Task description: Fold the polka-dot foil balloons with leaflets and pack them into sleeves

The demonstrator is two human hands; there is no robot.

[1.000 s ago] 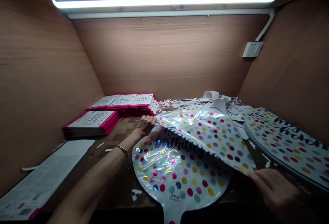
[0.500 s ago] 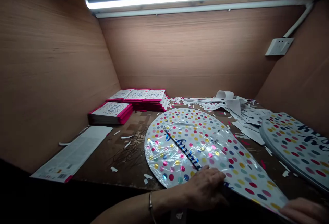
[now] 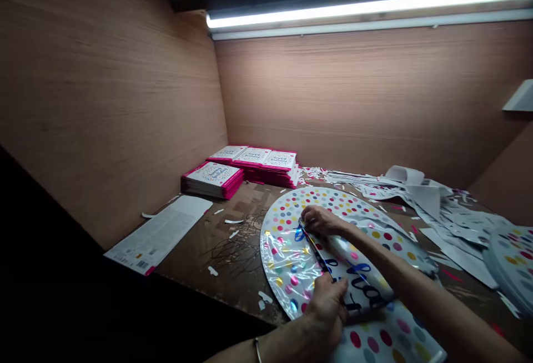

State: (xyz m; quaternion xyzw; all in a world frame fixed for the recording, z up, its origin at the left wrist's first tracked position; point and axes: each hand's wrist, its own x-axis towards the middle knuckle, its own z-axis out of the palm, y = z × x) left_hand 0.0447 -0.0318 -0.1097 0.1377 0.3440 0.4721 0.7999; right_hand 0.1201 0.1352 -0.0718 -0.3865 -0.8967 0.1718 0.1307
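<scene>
A flat round polka-dot foil balloon (image 3: 280,263), shiny with blue script, lies in front of me with its right part rumpled. Across it slants a thin dark stick (image 3: 318,253). My left hand (image 3: 327,307), a bracelet on its wrist, is closed around the stick's lower end. At the upper end my right hand (image 3: 322,221) has its fingers pinched together against the foil; what is between them is too small to make out. The right forearm crosses over the balloon and hides part of it.
Stacks of pink-edged printed packs (image 3: 216,177) stand at the back left. A long printed card (image 3: 160,235) lies at the left edge. White paper strips (image 3: 433,196) heap at the back right, near more polka-dot balloons (image 3: 512,257). Scraps dot the brown table (image 3: 233,291).
My right hand has moved from the balloon's lower right edge to the stick's upper end. The balloon's right part is now rumpled. My view has turned left.
</scene>
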